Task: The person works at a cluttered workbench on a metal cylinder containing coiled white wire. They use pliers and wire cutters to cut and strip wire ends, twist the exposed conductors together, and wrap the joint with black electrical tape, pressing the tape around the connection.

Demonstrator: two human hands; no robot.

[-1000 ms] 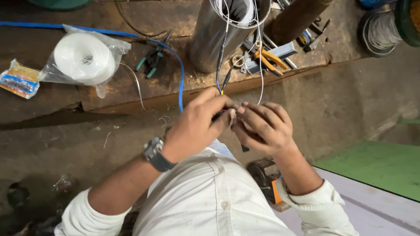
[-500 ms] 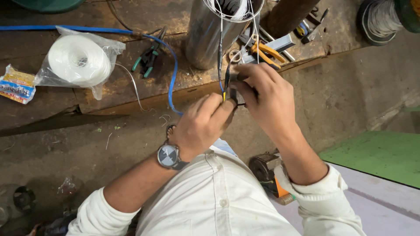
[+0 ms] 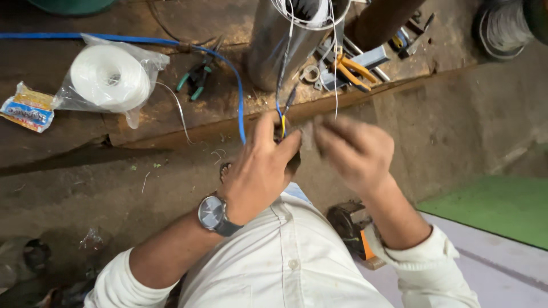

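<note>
Blue and yellow wires [image 3: 281, 114] hung from the steel cylinder [image 3: 279, 51] on the bench [image 3: 171, 122], pinched in the left hand [image 3: 260, 171] at their lower ends. Just beside them, the right hand [image 3: 354, 151] was blurred; its fingers seemed loosely spread, holding nothing.

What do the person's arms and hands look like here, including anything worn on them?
Both hands are bare, no gloves. The left hand has a wristwatch with a round grey dial and dark strap. Both arms wear white shirt sleeves rolled back above the wrists. The right hand is motion-blurred; no rings can be made out.
</note>
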